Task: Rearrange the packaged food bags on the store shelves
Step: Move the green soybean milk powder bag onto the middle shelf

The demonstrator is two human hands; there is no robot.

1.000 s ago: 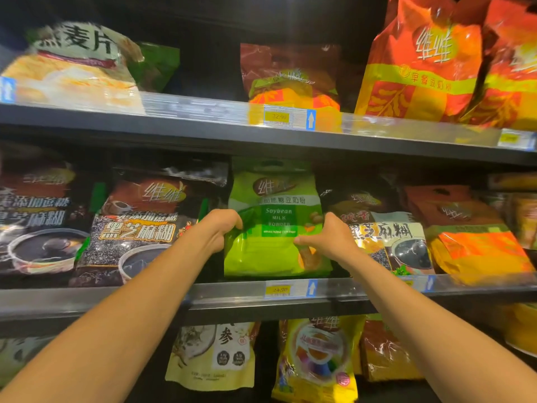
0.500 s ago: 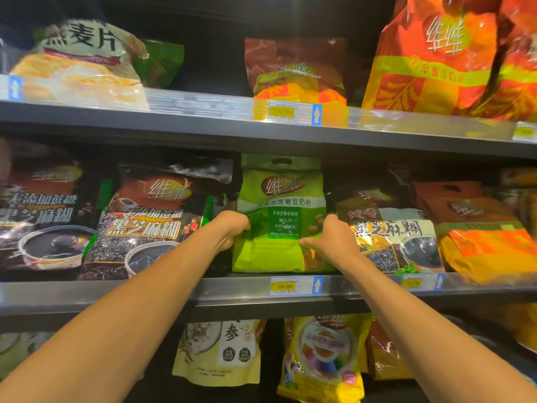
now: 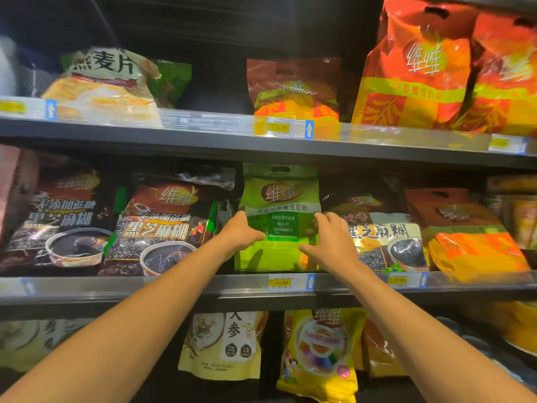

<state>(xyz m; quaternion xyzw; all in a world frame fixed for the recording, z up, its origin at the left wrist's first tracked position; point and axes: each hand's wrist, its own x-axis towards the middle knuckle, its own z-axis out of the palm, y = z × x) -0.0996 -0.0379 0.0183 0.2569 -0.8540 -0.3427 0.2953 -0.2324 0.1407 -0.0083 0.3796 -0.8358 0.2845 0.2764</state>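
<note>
– Well, from the head camera, where does the green soybean powder bag (image 3: 280, 199) stand?
– Upright on the middle shelf (image 3: 174, 289), near its front edge, right above a yellow price tag (image 3: 280, 282) on the shelf rail.
– And the hands?
– Both are on it. The left hand (image 3: 239, 232) grips the bag's left edge, fingers curled behind it and thumb across the front. The right hand (image 3: 328, 239) holds the right edge the same way, thumb on the front panel.
– What stands beside it?
– To the left, a dark black sesame bag (image 3: 162, 225) leans back, with another one (image 3: 61, 222) farther left. To the right, a third sesame bag (image 3: 386, 237) sits just beside the right hand, then an orange bag (image 3: 470, 242).
– And the rest of the rack?
– It is dark metal with clear plastic rails along the fronts. The top shelf (image 3: 203, 141) carries an oat bag (image 3: 107, 80) at the left, a red-brown bag (image 3: 293, 88) in the middle and a big orange bag (image 3: 415, 68) at the right. Below the middle shelf stand a cream bag (image 3: 223, 344) and a yellow bag (image 3: 319, 353). The back of the rack is in shadow.
</note>
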